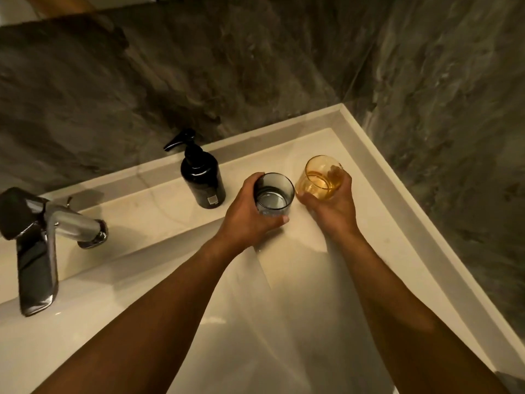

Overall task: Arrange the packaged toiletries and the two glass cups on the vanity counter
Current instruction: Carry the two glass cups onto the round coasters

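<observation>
My left hand [250, 214] is wrapped around a grey smoked glass cup [274, 194], which stands upright at the back ledge of the pale vanity counter [159, 206]. Just to its right, my right hand [335, 206] grips an amber glass cup [318, 177], tilted slightly toward the corner. The two cups sit side by side, nearly touching. No packaged toiletries are in view.
A black pump bottle [201, 177] stands on the ledge left of the grey cup. A chrome faucet [39, 240] rises at the far left over the white basin [255, 322]. Dark marble walls [426, 109] close the back and right, meeting at a corner.
</observation>
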